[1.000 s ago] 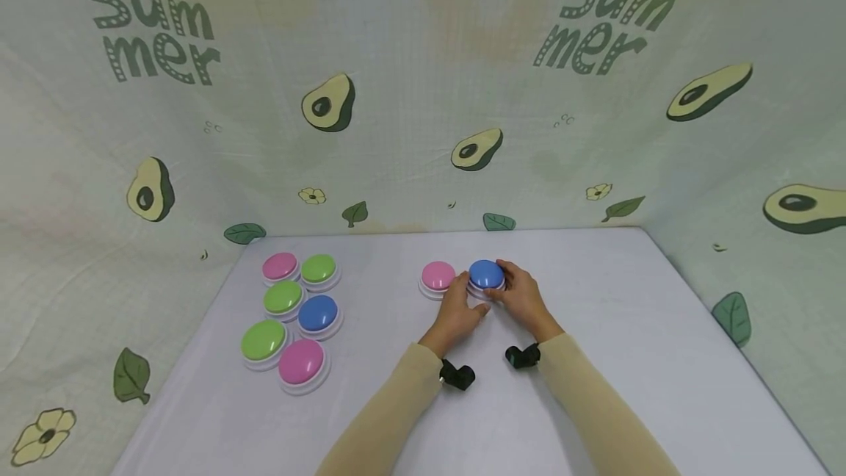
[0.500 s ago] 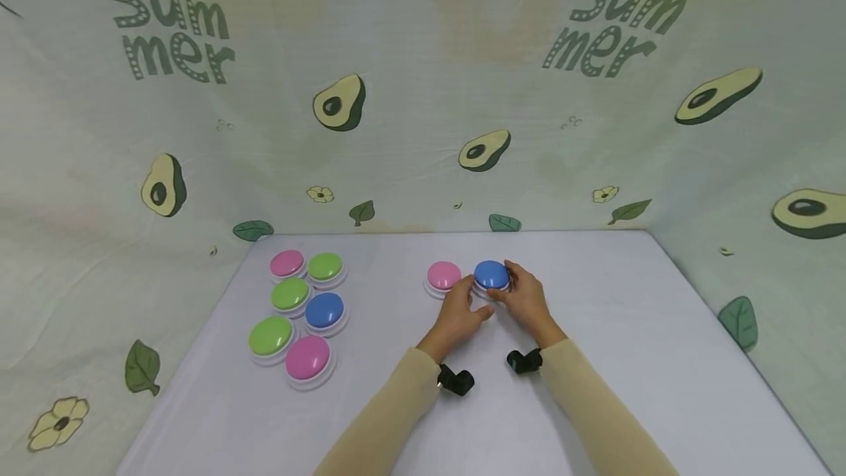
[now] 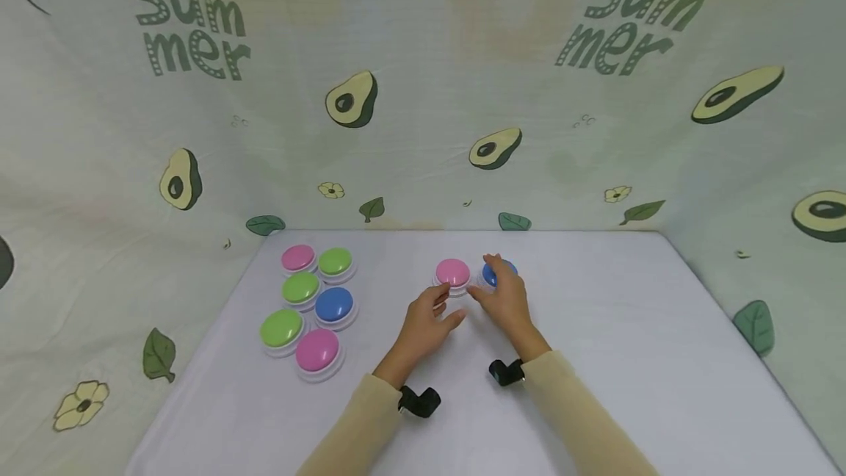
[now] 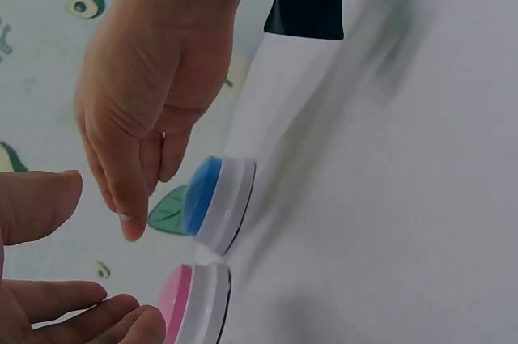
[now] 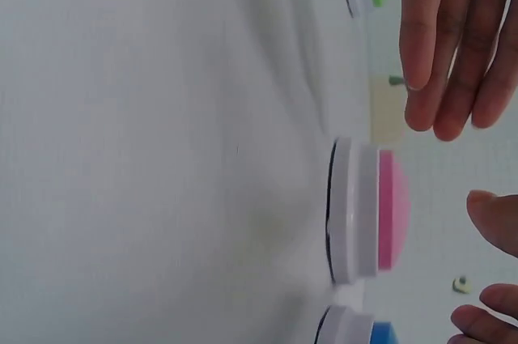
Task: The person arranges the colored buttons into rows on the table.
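Two round push buttons with white bases stand side by side toward the back of the table, a pink one (image 3: 452,271) and, to its right, a blue one (image 4: 202,197). My left hand (image 3: 423,325) hovers at the front left of the pink button, fingers extended and thumb apart, holding nothing. Over the front of the blue button hangs my right hand (image 3: 507,305), which partly hides it in the head view. Its thumb points toward the pink button and its fingers are loosely bent. In the left wrist view a gap shows between the right fingertips and both buttons.
To the left stands a cluster of similar buttons: green ones (image 3: 280,327), pink ones (image 3: 317,350) and a blue one (image 3: 333,304). A white cloth covers the table (image 3: 595,329). Behind it hangs a printed curtain (image 3: 410,94).
The right hand has let go of the blue button and shifted left and up. The left hand has drawn back toward the front left, away from between the two buttons. The head view has turned slightly left.
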`<state>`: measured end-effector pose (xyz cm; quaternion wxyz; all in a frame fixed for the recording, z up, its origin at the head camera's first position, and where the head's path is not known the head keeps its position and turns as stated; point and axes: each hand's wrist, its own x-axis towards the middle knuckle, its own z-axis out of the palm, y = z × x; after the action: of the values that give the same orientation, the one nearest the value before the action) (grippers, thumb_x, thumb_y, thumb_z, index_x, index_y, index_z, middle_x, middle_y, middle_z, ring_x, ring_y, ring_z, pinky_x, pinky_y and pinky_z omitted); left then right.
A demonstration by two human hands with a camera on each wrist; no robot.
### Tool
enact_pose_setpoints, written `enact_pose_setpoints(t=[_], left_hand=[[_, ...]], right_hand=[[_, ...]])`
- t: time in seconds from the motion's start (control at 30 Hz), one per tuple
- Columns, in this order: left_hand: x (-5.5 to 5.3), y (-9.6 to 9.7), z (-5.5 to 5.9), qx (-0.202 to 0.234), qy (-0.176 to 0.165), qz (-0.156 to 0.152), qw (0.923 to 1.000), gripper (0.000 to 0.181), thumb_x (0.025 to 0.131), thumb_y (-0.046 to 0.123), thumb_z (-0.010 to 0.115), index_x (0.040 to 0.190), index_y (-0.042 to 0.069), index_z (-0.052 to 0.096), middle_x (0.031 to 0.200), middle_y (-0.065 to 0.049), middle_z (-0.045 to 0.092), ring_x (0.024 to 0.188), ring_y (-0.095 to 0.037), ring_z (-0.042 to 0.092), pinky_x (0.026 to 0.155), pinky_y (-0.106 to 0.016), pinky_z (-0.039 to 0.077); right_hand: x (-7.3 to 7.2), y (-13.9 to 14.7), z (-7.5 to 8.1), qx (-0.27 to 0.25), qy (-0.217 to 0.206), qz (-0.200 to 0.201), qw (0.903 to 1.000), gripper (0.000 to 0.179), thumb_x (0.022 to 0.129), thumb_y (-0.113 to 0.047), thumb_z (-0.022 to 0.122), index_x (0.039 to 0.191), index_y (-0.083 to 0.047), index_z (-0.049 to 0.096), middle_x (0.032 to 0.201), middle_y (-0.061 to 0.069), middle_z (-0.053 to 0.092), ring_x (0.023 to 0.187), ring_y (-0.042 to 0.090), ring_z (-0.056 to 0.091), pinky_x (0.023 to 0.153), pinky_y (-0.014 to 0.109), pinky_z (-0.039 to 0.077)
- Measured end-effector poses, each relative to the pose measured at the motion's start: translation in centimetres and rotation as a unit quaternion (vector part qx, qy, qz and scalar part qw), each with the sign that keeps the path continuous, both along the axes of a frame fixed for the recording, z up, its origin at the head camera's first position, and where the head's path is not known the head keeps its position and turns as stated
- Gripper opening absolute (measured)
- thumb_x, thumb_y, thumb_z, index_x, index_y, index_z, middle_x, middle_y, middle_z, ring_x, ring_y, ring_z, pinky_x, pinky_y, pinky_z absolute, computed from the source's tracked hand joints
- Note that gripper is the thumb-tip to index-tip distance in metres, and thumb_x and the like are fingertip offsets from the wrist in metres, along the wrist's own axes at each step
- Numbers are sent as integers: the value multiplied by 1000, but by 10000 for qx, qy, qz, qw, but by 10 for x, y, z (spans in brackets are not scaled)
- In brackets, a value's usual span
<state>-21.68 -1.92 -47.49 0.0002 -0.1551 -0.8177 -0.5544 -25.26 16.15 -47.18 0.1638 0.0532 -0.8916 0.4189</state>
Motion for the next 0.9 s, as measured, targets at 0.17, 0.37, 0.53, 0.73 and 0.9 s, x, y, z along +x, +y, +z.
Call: enact_pose_setpoints(t=[0.17, 0.37, 0.53, 0.73, 0.9], left_hand=[[12, -41, 1, -321, 361, 340, 9983, 59, 98, 13, 75, 147, -11, 50, 147, -28, 56, 136, -42, 56, 110, -45, 50], [31, -96, 3, -805, 560, 1052, 9896, 60, 97, 11, 76, 147, -10, 51, 147, -28, 56, 137, -42, 54, 112, -49, 48], [46, -134, 6, -1321, 388, 1610, 9773, 63, 96, 14, 78, 148, -8, 51, 149, -27, 55, 136, -44, 55, 113, -54, 47], [61, -165, 6, -1503, 64, 2032, 9675, 64, 97, 15, 77, 151, -4, 50, 148, -27, 55, 134, -43, 54, 113, -60, 46], [68, -179, 4, -1438, -86, 2229, 9641, 65, 96, 14, 77, 152, -3, 49, 147, -27, 55, 133, -43, 54, 112, -61, 47]], right_hand=[[10, -31, 2, 40, -23, 428, 9991, 69, 86, -10, 88, 145, 7, 55, 151, 27, 54, 145, 44, 46, 119, 58, 39], [21, -68, 1, -40, -262, 964, 9950, 69, 87, -13, 87, 146, 5, 56, 149, 22, 58, 141, 39, 51, 118, 54, 42], [28, -95, -2, -28, -482, 1416, 9888, 69, 88, -15, 86, 148, 2, 55, 151, 19, 57, 143, 38, 50, 118, 53, 43], [35, -126, -6, 109, -793, 1955, 9774, 72, 90, -20, 86, 151, 0, 53, 152, 18, 56, 143, 36, 51, 117, 51, 44], [41, -150, -9, 191, -907, 2244, 9701, 73, 89, -21, 86, 151, 0, 53, 151, 17, 58, 141, 35, 52, 118, 49, 44]])
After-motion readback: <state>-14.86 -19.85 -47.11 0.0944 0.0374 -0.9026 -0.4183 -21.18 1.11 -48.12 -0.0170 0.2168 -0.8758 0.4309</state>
